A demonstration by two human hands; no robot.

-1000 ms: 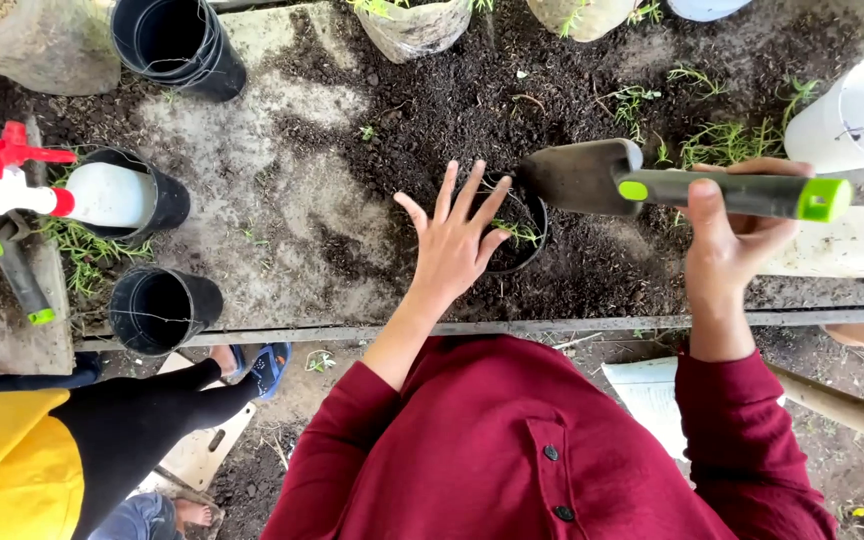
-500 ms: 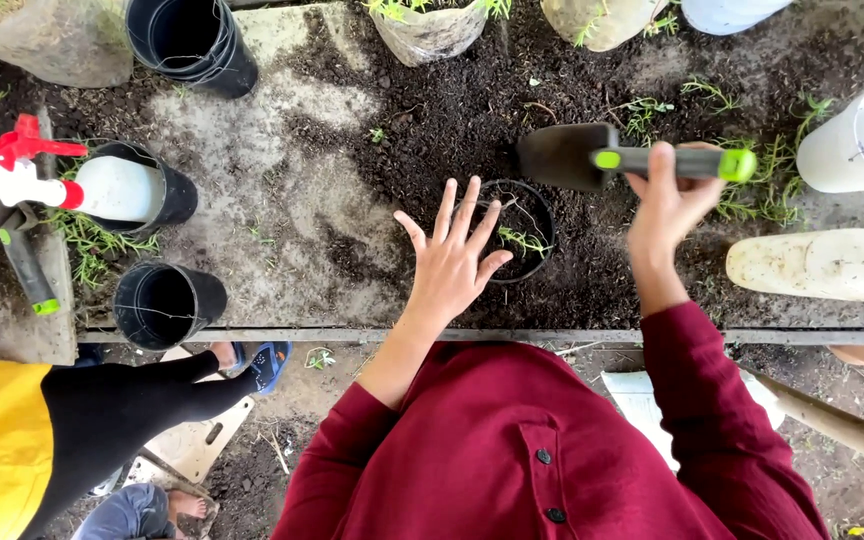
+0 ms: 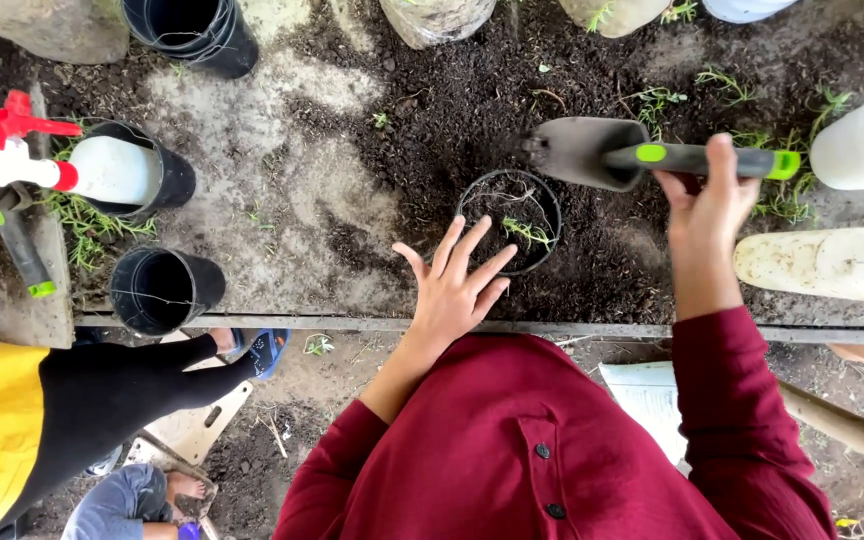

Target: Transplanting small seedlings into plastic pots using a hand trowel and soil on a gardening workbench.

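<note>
One trowel (image 3: 642,155) lies level, blade pointing left, gripped by the right hand (image 3: 707,200); the left hand (image 3: 452,285) is spread open, empty, beside one pot (image 3: 508,220).

Person wearing a dark red shirt

The shirt (image 3: 512,440) is covering both arms with long sleeves (image 3: 727,400) reaching the wrists, and two small dark buttons (image 3: 549,480) are showing on its front; both hands are going bare, without gloves.

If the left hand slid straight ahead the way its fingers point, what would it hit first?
Probably the small black pot holding a seedling: the left hand has its spread fingertips right at the pot's near rim, though its height above the rim is unclear.
</note>
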